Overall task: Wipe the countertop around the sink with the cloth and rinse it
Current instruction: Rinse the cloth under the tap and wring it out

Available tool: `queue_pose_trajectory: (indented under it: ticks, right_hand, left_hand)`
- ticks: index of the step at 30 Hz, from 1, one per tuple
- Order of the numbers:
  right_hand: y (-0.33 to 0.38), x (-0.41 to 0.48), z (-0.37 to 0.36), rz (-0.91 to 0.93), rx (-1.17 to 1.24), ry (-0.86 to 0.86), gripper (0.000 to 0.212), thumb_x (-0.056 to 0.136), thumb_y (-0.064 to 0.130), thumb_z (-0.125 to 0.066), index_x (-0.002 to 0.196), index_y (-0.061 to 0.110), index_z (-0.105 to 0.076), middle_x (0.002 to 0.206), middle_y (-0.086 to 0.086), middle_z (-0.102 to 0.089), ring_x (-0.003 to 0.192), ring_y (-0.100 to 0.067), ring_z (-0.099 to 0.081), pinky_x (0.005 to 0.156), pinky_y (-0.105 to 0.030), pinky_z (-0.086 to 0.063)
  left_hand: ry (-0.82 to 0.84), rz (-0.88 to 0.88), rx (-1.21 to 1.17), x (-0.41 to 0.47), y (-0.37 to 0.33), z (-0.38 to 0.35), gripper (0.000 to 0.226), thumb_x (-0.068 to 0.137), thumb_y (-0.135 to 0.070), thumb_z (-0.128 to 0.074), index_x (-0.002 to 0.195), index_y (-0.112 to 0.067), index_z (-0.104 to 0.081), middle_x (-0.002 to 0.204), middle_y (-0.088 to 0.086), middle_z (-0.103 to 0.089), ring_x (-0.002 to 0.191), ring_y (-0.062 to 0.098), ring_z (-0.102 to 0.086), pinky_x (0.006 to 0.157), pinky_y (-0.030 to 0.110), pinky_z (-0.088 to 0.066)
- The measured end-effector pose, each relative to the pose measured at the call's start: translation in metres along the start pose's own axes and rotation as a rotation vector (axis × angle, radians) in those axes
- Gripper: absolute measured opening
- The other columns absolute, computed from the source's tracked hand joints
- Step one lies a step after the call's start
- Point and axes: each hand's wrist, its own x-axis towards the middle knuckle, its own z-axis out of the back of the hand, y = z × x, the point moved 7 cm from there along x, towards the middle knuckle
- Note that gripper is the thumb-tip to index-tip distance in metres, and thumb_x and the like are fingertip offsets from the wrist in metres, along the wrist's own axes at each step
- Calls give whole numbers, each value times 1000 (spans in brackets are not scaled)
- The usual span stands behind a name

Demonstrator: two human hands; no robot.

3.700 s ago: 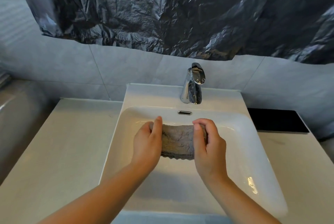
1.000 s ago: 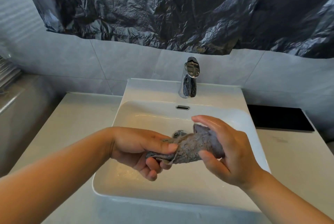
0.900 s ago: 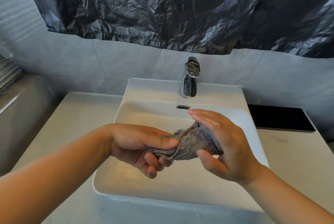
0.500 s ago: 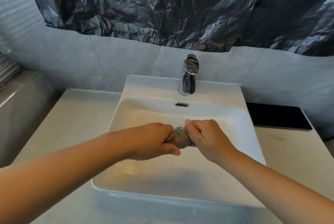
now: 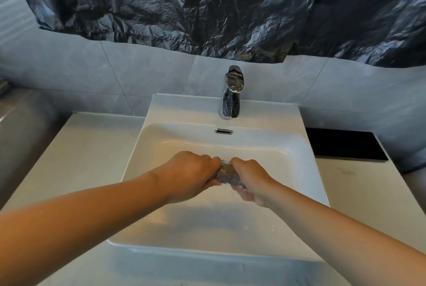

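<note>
Cloth (image 5: 227, 173): wringing over sink (image 5: 184, 108) with left hand (image 5: 191, 175) and right hand (image 5: 251, 179), fingers (image 5: 243, 193) curling tightly round it; probably needing unfolding next.

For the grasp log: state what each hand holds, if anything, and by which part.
Both hold the grey cloth, bunched over the sink: the left hand grips its left end, the right hand its right end.

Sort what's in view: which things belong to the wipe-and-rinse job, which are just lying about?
Job: cloth, gripped by left hand and right hand; sink; faucet; countertop.
Lying about: black slab right of sink; dark plastic sheet on wall.
</note>
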Motion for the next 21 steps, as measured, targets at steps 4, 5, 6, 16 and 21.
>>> queue_pose_trajectory:
  ticks: [4,5,6,16,21]
  right_hand:
    - [-1,1,3,-90,-18,142,28,88,25,-37,74,10,-55,45,-2,-39,34,-11,-21,40,-17,-16]
    - [-1,1,4,-107,-34,175,28,89,27,-38,76,10,-55,46,-1,-40,35,-10,-20,39,-17,-16]
    - [1,1,7,-112,-44,180,28,90,30,-39,78,10,-55,46,-1,-41,35,-10,-20,38,-16,-16]
    - [40,-75,46,1058,-617,-314,54,91,45,-53,142,36,-34,135,16,-46,108,2,-53,78,-12,-47]
    - [34,-87,37,1367,-555,-478,38,94,36,-44,125,15,-51,126,-8,-54,115,-12,-52,88,-21,-49]
  left_hand:
    - [-1,52,-38,4,-1,-5,32,96,-44,-41,108,-16,-52,91,3,-57,72,20,-53,62,30,-38]
    - [23,96,-90,6,-2,-6,30,96,-43,-42,109,-16,-50,95,2,-54,75,18,-51,65,28,-39]
    - [24,148,-180,7,-3,-6,28,96,-40,-45,109,-16,-50,98,2,-52,76,16,-49,67,26,-40]
    - [328,780,-1989,-19,12,-20,34,89,-23,-61,112,1,-53,83,14,-55,59,16,-49,63,30,-55]
    - [779,487,-2179,-24,-23,-9,44,87,-26,-64,121,-4,-47,85,10,-51,59,10,-44,62,23,-48]
